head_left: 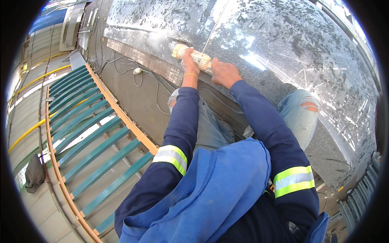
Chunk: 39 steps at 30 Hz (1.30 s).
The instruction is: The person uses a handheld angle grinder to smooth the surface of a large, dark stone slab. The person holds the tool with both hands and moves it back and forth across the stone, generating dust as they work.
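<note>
A dusty yellow angle grinder [201,60] lies across both my hands over a large grey slab [267,52]. Near the grinder's head, my left hand [189,67] is wrapped round the body. My right hand [224,73] grips the rear end. The tool's head touches or hovers just over the slab near its left edge; I cannot tell which. Pale dust hangs around the head, and the disc is hardly visible. White powder and dark blotches cover the slab's surface.
To the left lies a wooden frame with green slats [95,133]. Loose cables [139,67] run over the ground between it and the slab. Yellow pipes [30,131] pass beyond the frame. A dark cloth or bag [35,174] hangs at the far left. Dark slats [360,202] stand at the lower right.
</note>
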Tool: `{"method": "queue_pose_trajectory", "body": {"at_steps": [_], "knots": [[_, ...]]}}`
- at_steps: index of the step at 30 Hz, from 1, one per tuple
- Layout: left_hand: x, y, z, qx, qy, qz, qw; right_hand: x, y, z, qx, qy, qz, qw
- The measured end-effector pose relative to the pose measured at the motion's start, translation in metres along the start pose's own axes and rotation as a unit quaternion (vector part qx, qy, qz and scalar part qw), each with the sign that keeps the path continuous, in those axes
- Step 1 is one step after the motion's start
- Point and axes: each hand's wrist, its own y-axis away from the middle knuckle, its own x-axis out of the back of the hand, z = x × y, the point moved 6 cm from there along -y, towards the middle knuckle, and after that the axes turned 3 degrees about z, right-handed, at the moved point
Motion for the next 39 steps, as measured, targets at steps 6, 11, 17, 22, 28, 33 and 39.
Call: {"method": "queue_pose_trajectory", "body": {"at_steps": [6,11,17,22,28,33,39], "knots": [[-0.002,0.009,-0.001,0.014,0.002,-0.002,1.000,0.003,0.003,0.000,-0.003,0.015,-0.005,1.000],[-0.005,0.032,-0.006,0.000,0.014,0.003,1.000,0.011,0.021,0.005,0.004,0.011,-0.021,1.000],[0.000,0.017,-0.007,0.005,0.013,-0.006,1.000,0.006,0.014,0.003,-0.006,0.010,-0.024,1.000],[-0.004,0.014,0.000,0.009,0.000,0.008,1.000,-0.001,0.004,0.003,-0.004,0.002,-0.003,1.000],[-0.004,0.025,-0.005,0.005,0.005,0.006,1.000,0.005,0.016,0.004,0.001,0.000,-0.012,1.000],[-0.004,0.033,-0.010,0.004,0.004,0.007,1.000,0.004,0.023,0.010,-0.021,0.033,-0.026,0.999],[0.005,-0.003,-0.010,0.012,0.000,-0.010,1.000,-0.002,0.004,0.005,-0.005,0.024,0.001,1.000]]}}
